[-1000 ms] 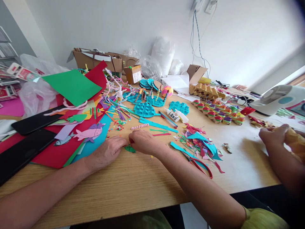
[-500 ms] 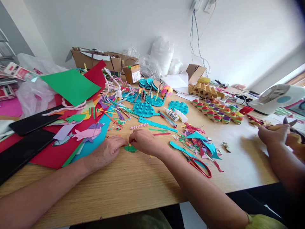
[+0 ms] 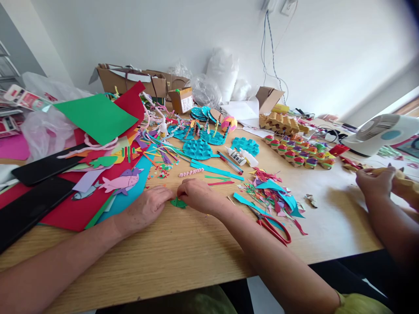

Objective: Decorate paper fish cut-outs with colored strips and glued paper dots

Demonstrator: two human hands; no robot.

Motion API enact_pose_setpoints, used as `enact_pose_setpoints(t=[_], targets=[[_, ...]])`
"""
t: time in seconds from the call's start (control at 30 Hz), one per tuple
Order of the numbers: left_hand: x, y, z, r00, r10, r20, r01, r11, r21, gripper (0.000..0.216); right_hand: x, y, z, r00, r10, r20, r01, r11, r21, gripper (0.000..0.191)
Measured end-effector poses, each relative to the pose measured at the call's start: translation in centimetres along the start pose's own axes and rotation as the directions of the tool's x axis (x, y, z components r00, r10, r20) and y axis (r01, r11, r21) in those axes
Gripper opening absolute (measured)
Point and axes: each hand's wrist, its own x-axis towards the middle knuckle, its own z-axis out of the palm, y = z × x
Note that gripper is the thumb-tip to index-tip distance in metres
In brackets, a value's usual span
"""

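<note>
A small green paper cutout (image 3: pixel 178 203) lies flat on the table between my hands, partly covered by fingers. My left hand (image 3: pixel 151 204) rests at its left edge, with the fingers together and the tips holding the paper down. Over its right side bends my right hand (image 3: pixel 197 197), its thumb and fingertips pinched together. Whatever is in that pinch is too small and hidden to make out. Just beyond the hands is a pink braided strip (image 3: pixel 191 172). A thin stick end (image 3: pixel 231 200) shows beside my right wrist.
Red-handled scissors (image 3: pixel 273 229) lie right of my arm, near paper scraps (image 3: pixel 278 196). Fish cutouts (image 3: pixel 121 181) and coloured sheets cover the left. Glue bottles (image 3: pixel 236 156) and blue egg-carton pieces (image 3: pixel 197 149) stand ahead. Another person's hand (image 3: pixel 376 183) works at far right.
My hands stay almost in place over the green cutout. A yellow spot on it is now hidden. A thin stick end now shows by my right wrist. The other person's hands shifted slightly.
</note>
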Motion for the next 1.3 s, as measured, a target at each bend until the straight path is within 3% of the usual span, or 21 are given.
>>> enact_pose_setpoints(t=[0.8,0.97,1.1,1.3], targets=[[0.0,-0.2,0.2,1.000,0.020,-0.002,-0.020,0.999,0.049,0.031,-0.4,-0.2,-0.4,1.000,-0.008,-0.014,0.009,1.000,0.021,0.022],[-0.1,-0.3,0.3,0.999,0.035,-0.032,-0.034,0.999,0.029,0.028,-2.3,0.1,-2.1,0.991,0.036,-0.126,-0.026,0.997,0.078,0.018],[0.1,-0.4,0.1,0.998,0.027,-0.053,-0.026,1.000,0.013,0.029,-4.8,1.2,-1.9,0.983,0.128,-0.132,-0.119,0.990,0.075,0.016],[0.5,-0.6,-0.5,0.989,-0.143,-0.043,0.136,0.981,-0.141,0.026,-7.4,2.0,-0.9,0.970,0.221,-0.096,-0.217,0.974,0.059,0.014]])
